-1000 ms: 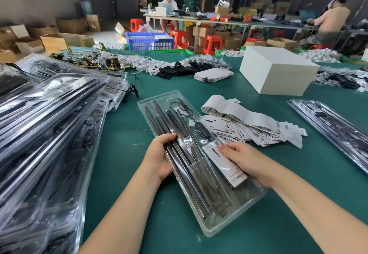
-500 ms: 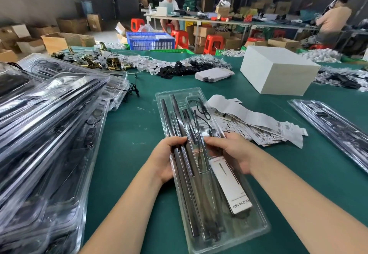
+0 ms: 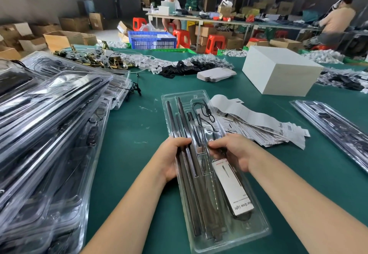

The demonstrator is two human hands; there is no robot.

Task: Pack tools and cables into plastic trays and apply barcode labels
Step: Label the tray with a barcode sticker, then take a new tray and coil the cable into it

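A long clear plastic tray [image 3: 256, 234] lies lengthwise on the green table in front of me. It holds dark metal bars [image 3: 186, 178], a black cable [image 3: 207, 114] and a white leaflet [image 3: 232, 186]. My left hand [image 3: 169, 158] grips the tray's left edge at mid-length, thumb over the bars. My right hand [image 3: 234, 152] grips the right edge, thumb on top near the cable's inline block. A heap of white barcode labels [image 3: 256, 126] lies just right of the tray.
Stacks of filled clear trays [image 3: 45, 134] crowd the left side. Another filled tray [image 3: 336, 126] lies at the right. A white box [image 3: 278, 72] stands behind, with piles of cables and parts [image 3: 179, 68] further back. Two people sit at far tables.
The tray has been turned from a diagonal to nearly straight ahead of me. My right hand moved from the leaflet up to the tray's right edge.
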